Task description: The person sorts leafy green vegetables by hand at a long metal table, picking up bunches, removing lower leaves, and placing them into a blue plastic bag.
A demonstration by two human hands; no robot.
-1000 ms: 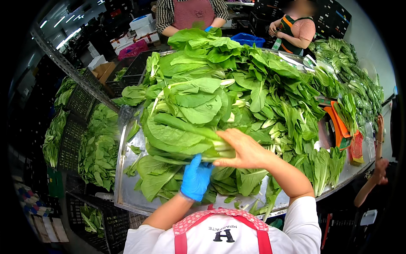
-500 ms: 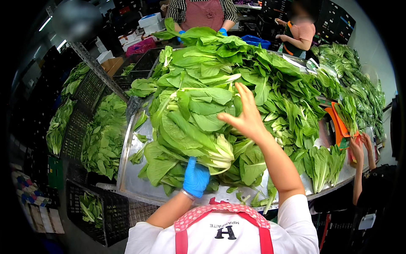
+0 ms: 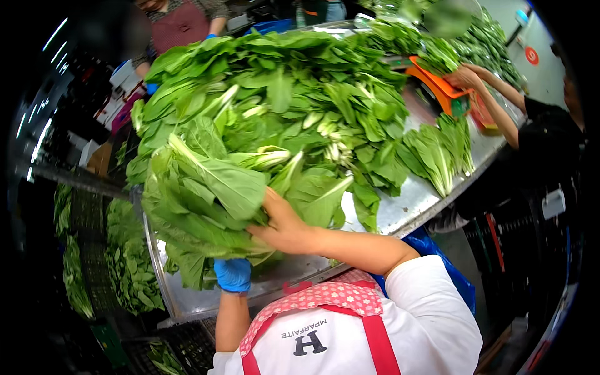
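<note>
A large bunch of leafy greens (image 3: 187,194), broad green leaves with pale stalks, is held at the near left of the heap. My left hand (image 3: 232,275), in a blue glove, grips it from below; the leaves cover its fingers. My bare right hand (image 3: 278,226) is closed on the bunch's right side, its fingertips partly hidden among the leaves. Around the bunch, a big heap of the same greens (image 3: 275,81) spreads over the metal table (image 3: 400,219). Several loose heads with white stalks (image 3: 334,140) lie just beyond my right hand.
At the right a co-worker's hands (image 3: 465,76) hold greens over an orange scale (image 3: 440,87). Trimmed heads (image 3: 437,156) lie near the table's right edge. Across the table stands a person in a red apron (image 3: 181,28). Crates of greens (image 3: 128,262) sit at the left.
My right hand, open above the heap before, has come down onto the bunch and closed on it. The bunch has turned, its leaves now facing me. The view has swung rightward.
</note>
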